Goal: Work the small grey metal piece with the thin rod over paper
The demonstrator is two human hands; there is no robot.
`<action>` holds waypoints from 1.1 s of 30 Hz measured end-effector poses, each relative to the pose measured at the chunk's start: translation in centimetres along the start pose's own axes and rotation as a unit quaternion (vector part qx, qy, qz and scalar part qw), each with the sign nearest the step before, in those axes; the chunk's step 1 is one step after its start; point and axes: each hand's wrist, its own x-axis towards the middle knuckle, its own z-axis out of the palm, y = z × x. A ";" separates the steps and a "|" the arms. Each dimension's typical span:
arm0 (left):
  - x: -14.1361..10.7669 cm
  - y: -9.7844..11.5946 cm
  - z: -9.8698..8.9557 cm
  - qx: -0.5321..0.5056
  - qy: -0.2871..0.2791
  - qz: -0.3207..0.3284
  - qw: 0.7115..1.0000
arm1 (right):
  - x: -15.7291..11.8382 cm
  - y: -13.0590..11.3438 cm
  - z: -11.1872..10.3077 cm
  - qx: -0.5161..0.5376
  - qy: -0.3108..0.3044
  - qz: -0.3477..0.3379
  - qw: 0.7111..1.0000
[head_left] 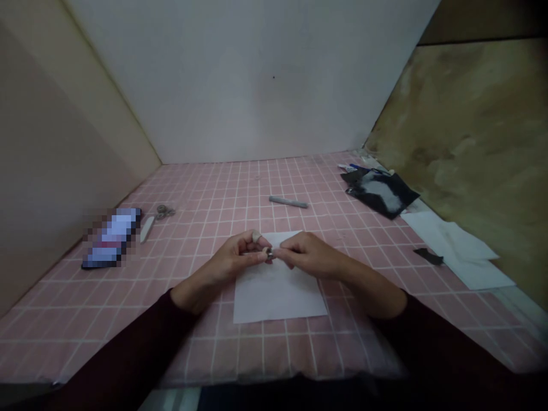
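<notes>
Over a white sheet of paper (278, 299), both hands meet at a small shiny metal ring (269, 253). My left hand (237, 254) pinches it between thumb and fingers, and a beige wrap circles one fingertip. My right hand (306, 254) is closed, its fingertips pressed to the ring's right side. Whether a further small piece sits inside the right fingers is hidden. Beyond the paper lies a grey stick (288, 201), apart from both hands.
On the left of the pink checked cloth (192, 342) lie a blurred phone (112, 237), a white flat stick (146, 229) and a small greyish knobbed object (164, 212). Black sheets with white powder (381, 194), white papers (454, 245) and a dark scrap (428, 256) lie right.
</notes>
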 end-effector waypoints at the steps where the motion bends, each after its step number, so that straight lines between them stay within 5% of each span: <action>1: 0.0 0.0 0.0 -0.002 -0.002 0.003 1.000 | 0.0 0.1 -0.1 -0.005 -0.009 0.007 1.000; 18: 0.7 -0.5 -0.9 -0.063 -0.065 -0.017 0.996 | -0.2 -0.7 0.0 -0.061 0.032 -0.048 0.997; 33: 0.5 0.1 -0.4 -0.023 -0.013 -0.022 0.999 | 0.0 -0.4 -0.8 -0.029 -0.018 0.037 0.999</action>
